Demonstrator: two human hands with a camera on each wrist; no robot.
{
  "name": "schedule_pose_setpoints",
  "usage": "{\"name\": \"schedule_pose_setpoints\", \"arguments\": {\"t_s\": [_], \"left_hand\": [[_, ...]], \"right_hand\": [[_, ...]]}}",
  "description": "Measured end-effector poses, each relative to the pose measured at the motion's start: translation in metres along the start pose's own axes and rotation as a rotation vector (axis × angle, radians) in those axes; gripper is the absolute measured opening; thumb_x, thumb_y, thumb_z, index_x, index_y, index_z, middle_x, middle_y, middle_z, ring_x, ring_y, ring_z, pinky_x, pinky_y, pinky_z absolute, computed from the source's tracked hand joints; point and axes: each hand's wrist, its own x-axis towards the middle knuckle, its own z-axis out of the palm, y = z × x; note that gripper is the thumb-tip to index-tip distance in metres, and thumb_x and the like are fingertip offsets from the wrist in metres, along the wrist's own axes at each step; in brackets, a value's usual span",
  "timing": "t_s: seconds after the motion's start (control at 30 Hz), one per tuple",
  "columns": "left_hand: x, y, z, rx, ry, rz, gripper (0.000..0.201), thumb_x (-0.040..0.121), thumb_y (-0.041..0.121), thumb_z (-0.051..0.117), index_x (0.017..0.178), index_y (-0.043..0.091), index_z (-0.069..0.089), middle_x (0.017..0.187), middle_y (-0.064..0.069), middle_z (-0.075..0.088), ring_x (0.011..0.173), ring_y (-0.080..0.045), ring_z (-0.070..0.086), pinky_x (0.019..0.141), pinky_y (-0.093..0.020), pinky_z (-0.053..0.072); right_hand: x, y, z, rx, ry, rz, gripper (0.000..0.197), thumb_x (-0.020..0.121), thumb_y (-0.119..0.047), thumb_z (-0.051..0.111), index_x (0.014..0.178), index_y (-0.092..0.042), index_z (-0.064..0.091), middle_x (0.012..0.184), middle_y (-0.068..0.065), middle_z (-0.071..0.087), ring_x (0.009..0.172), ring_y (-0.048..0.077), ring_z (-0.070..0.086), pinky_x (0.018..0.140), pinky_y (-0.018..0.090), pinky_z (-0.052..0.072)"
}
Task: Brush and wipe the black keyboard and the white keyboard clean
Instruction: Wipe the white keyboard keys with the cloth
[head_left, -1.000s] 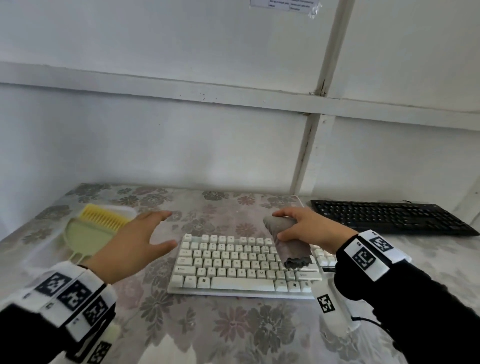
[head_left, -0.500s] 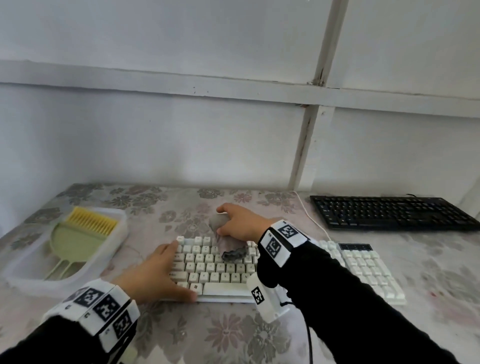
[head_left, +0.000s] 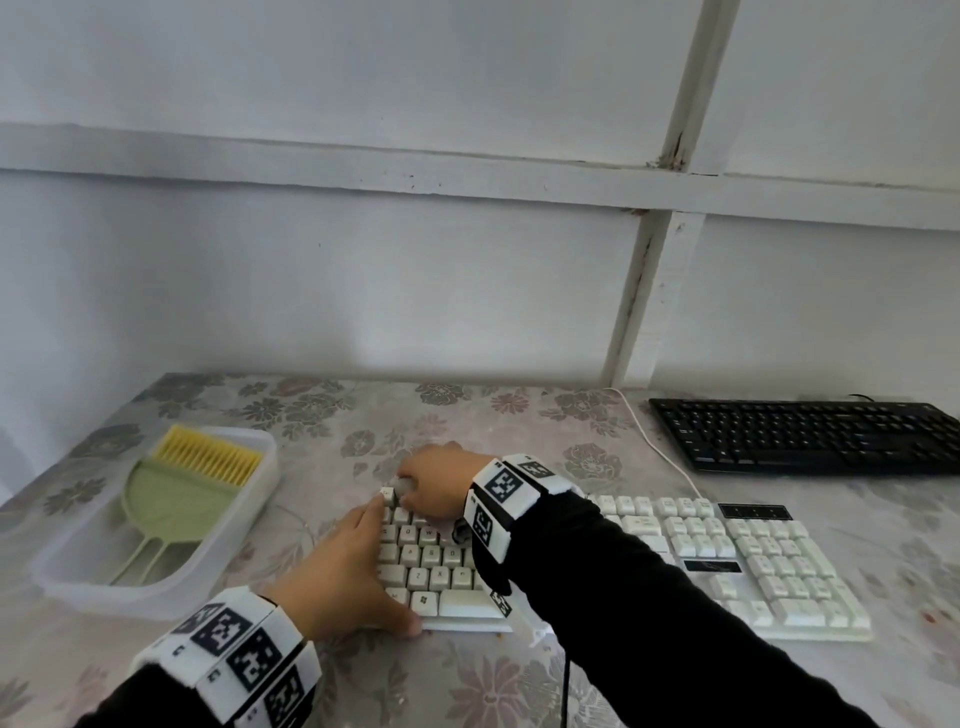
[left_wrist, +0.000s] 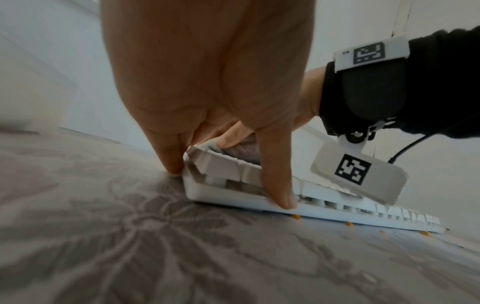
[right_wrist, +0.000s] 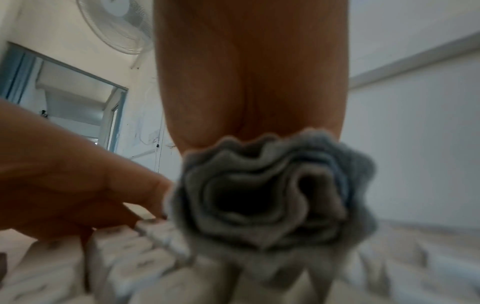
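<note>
Head view: right hand (head_left: 439, 480) grips a rolled grey cloth (head_left: 403, 487) on the far-left keys of the white keyboard (head_left: 701, 551); black keyboard (head_left: 810, 434) lies far right.
Left wrist: left hand (left_wrist: 207, 82), fingers straight, presses the white keyboard's left end.
Right wrist: cloth bunched on keys.

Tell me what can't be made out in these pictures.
- White keyboard middle keys: head view, hidden under the right sleeve.
- Key legends: right wrist view, blurred.
- Grey cloth: head view, mostly covered by the right hand.
- Black keyboard: right end cut off by the frame edge; dirt too small to judge.
</note>
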Motion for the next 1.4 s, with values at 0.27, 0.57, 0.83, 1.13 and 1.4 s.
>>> {"name": "schedule_pose_setpoints", "arguments": {"t_s": [0.27, 0.57, 0.83, 1.13, 1.4], "left_hand": [[0.001, -0.002, 0.003, -0.024, 0.008, -0.027, 0.129, 0.063, 0.047, 0.080, 0.149, 0.013, -0.010, 0.156, 0.003, 0.010, 0.141, -0.012, 0.016, 0.112, -0.021, 0.014], [0.003, -0.002, 0.005, -0.040, 0.008, -0.058, 0.129, 0.062, 0.047, 0.081, 0.149, 0.015, -0.008, 0.156, 0.002, 0.013, 0.141, -0.013, 0.019, 0.111, -0.022, 0.019], [0.008, -0.009, 0.009, -0.088, 0.012, -0.052, 0.131, 0.056, 0.045, 0.085, 0.150, 0.018, -0.001, 0.151, 0.002, 0.026, 0.134, -0.014, 0.031, 0.111, -0.025, 0.027], [0.012, -0.014, 0.011, -0.106, 0.007, -0.053, 0.132, 0.055, 0.045, 0.086, 0.150, 0.018, -0.002, 0.152, 0.002, 0.023, 0.136, -0.013, 0.029, 0.110, -0.024, 0.025], [0.015, -0.019, 0.014, -0.152, 0.001, -0.058, 0.134, 0.048, 0.046, 0.087, 0.150, 0.023, 0.002, 0.150, 0.003, 0.028, 0.133, -0.013, 0.034, 0.110, -0.025, 0.028]], "right_hand": [[0.004, 0.020, 0.008, -0.015, -0.046, 0.044, 0.026, 0.097, -0.020, 0.042, 0.111, -0.008, 0.060, 0.111, 0.009, 0.062, 0.104, 0.026, 0.056, 0.092, 0.037, 0.035], [-0.044, 0.083, 0.004, 0.022, -0.131, 0.135, 0.032, 0.097, -0.021, 0.041, 0.121, -0.009, 0.058, 0.122, 0.009, 0.059, 0.111, 0.028, 0.054, 0.090, 0.035, 0.041], [-0.089, 0.140, 0.010, 0.095, -0.142, 0.222, 0.032, 0.097, -0.018, 0.042, 0.126, -0.018, 0.055, 0.123, 0.001, 0.059, 0.104, 0.017, 0.053, 0.093, 0.032, 0.039], [-0.122, 0.194, 0.016, 0.118, -0.148, 0.308, 0.037, 0.096, -0.019, 0.045, 0.131, -0.025, 0.052, 0.121, -0.004, 0.057, 0.110, 0.015, 0.053, 0.100, 0.032, 0.040], [-0.145, 0.224, 0.014, 0.124, -0.200, 0.356, 0.040, 0.094, -0.015, 0.047, 0.131, -0.027, 0.052, 0.129, -0.005, 0.054, 0.116, 0.013, 0.052, 0.103, 0.028, 0.038]]}}
